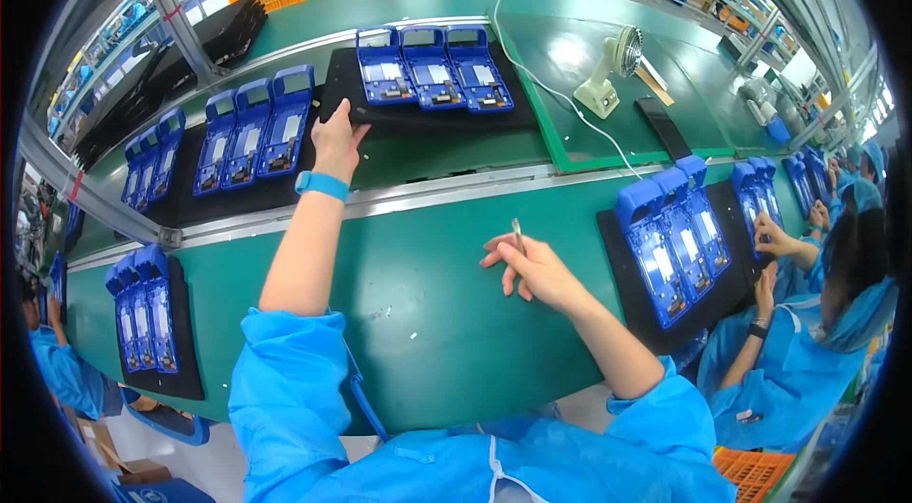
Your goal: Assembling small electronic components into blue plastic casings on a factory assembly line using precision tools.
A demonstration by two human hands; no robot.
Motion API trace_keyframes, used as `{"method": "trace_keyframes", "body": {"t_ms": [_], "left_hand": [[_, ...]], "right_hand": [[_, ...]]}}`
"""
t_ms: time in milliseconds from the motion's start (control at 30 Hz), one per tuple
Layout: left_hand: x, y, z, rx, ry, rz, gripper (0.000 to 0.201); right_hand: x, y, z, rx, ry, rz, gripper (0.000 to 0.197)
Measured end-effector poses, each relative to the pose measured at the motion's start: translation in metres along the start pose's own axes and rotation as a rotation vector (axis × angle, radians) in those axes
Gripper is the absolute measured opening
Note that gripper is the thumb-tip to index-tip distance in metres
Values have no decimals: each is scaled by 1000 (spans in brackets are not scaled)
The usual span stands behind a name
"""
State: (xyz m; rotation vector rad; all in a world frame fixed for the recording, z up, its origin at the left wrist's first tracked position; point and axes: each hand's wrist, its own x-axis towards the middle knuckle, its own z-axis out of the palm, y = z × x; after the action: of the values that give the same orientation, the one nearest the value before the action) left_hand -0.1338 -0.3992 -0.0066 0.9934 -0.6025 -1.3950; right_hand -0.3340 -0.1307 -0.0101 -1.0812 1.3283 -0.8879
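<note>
My left hand [337, 140], a blue band on its wrist, grips the near left corner of a black mat [344, 75]. On that mat lie three blue plastic device housings [434, 74], open, with circuit boards showing inside. Over the green bench, my right hand [540, 271] holds a slim metal tool [518, 233] between thumb and fingers, its tip pointing up. The tool looks like tweezers, but most of it is hidden in the hand. More blue housings [254, 132] sit in a row on another black mat, left of my left hand.
On the right, a mat carries three more housings [673, 242], beside a co-worker [807, 341] in blue. A small fan [613, 71], a white cable [546, 80] and a dark phone-like slab [662, 128] are farther back. Further housings [145, 311] stand at the left.
</note>
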Motion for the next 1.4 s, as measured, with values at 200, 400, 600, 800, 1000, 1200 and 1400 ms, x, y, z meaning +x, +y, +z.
{"method": "trace_keyframes", "body": {"t_ms": [200,400,600,800,1000,1200,1400], "left_hand": [[-101,35,-47,88,-349,-39,23],[-229,56,-125,322,-356,-265,35],[-294,71,-199,416,-360,-488,46],[-296,76,-190,571,-502,-549,42],[-293,74,-156,1625,-573,-313,37],[-334,112,-111,574,-847,501,5],[-355,114,-80,329,-1187,780,19]], "right_hand": [[17,3,-17,198,386,6,41],[0,28,-36,-389,770,-156,39],[-86,32,-9,-715,505,-5,24],[-154,39,6,-592,511,-6,20],[-153,34,20,-665,940,-336,17],[-146,29,36,-522,801,-394,19],[-134,53,78,-617,588,-540,10]]}}
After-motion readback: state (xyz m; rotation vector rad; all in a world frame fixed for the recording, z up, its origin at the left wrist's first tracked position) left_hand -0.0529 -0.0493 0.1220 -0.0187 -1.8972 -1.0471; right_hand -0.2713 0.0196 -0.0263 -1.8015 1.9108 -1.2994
